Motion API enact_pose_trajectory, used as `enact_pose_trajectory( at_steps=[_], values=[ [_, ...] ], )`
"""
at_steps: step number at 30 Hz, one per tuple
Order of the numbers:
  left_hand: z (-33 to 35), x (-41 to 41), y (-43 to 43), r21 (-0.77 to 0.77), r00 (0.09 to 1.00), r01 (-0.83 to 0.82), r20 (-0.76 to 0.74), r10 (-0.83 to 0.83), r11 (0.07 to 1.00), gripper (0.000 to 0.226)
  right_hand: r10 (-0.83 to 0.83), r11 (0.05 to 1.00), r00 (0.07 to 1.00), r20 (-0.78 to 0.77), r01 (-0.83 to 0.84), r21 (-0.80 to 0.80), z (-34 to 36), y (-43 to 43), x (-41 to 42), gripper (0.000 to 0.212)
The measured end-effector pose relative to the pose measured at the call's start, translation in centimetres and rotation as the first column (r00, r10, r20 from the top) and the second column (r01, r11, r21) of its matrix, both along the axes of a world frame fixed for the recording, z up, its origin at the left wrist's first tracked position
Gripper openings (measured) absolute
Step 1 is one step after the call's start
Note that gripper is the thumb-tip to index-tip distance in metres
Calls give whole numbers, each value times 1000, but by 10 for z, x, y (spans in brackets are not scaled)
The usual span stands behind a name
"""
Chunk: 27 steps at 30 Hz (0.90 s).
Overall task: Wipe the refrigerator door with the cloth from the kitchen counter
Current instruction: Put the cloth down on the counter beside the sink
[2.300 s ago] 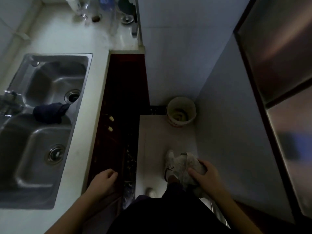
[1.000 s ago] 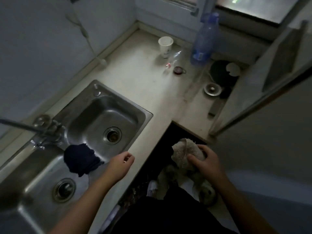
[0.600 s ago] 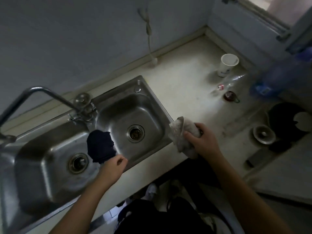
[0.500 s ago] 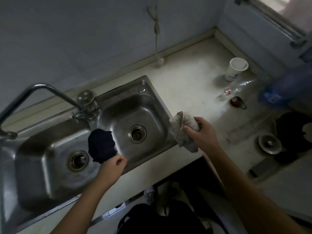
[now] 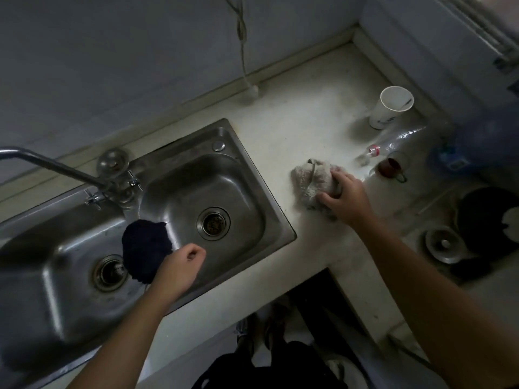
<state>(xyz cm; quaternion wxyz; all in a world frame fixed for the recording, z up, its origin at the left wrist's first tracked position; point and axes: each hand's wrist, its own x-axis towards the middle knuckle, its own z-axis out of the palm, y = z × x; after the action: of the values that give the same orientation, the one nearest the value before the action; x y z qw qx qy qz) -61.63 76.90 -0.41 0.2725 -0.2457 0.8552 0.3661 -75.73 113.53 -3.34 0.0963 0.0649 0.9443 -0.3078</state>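
Note:
A crumpled grey-white cloth (image 5: 313, 178) rests on the pale kitchen counter (image 5: 303, 116), just right of the sink. My right hand (image 5: 346, 199) lies on top of the cloth with its fingers curled around it. My left hand (image 5: 179, 269) hovers over the front rim of the sink with fingers loosely curled and nothing in it, right beside a dark blue rag (image 5: 146, 248). The refrigerator door is out of view.
A steel double sink (image 5: 252, 175) with a tap (image 5: 56, 167) fills the left. A white paper cup (image 5: 391, 106), a lying clear bottle (image 5: 398, 143), a small red cup (image 5: 390, 165), a blue water jug (image 5: 471, 147) and a metal strainer (image 5: 445, 244) crowd the counter's right.
My right hand has carried the cloth from beside the refrigerator, up over the sink's corner, and set it down on the counter. My left hand stays by the dark rag.

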Motion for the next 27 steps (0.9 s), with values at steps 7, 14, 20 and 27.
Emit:
enact_pose_trajectory(
  at_steps=[7, 14, 20, 27],
  values=[
    [-2, -22, 11, 12, 999, 30, 11, -30, 999, 18, 22, 984, 975, -223, 18, 175, -8, -6, 10, 63],
    [-15, -37, 15, 13, 993, 111, 30, -111, 994, 16, 0, 982, 980, -197, 37, 187, -22, 10, -3, 63],
    [-16, -40, 9, 8, 993, 119, 26, -119, 993, 18, 15, 976, 979, -205, 31, 216, -16, 42, -22, 62],
    [-16, -34, 8, 1, 989, 144, 30, -144, 990, 17, -82, 971, 973, -215, 127, 202, -16, 34, -6, 46]
  ],
)
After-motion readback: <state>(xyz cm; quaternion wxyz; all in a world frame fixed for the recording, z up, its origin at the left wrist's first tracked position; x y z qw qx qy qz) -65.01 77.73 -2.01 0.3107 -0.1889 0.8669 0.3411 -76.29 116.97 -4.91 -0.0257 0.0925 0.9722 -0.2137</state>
